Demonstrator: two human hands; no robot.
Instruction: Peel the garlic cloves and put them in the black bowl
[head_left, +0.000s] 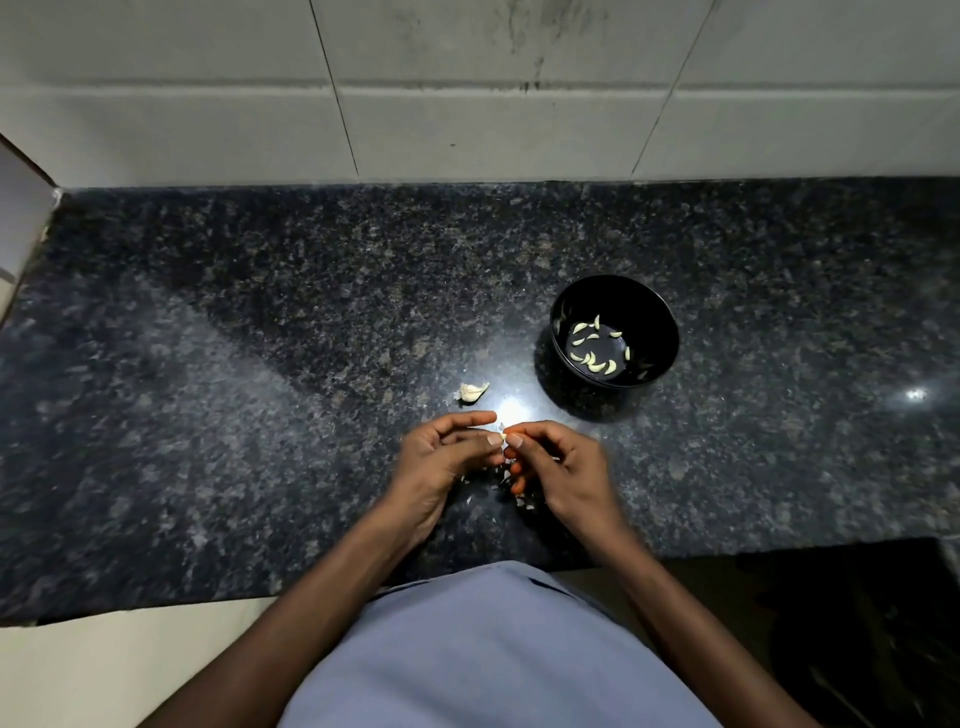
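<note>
The dark speckled tabletop (260, 338) is the biggest thing here, hard and shiny. On it, at about 2 o'clock from the hands, sits the black bowl (649, 306). It looks stiff and steady, and it already has about ten peeled cloves (597, 364) in it.

The left hand (441, 457) and the right hand (566, 467) meet low in the middle of the tabletop. Their fingers are curled in, and the fingertips of both pinch one small garlic clove (503, 430) between them. Most of it is hidden, so I cannot tell how much skin is left on it.

At 11 o'clock from the hands lies a small clump of garlic (471, 392) with its skin on. It is probably light and firm, with a dry, papery skin that tears easily. A good place to pinch it is likely the pointy tip.

The smallest things are the bits of skin (519, 500) under the hands. They look thin and could blow away.
</note>
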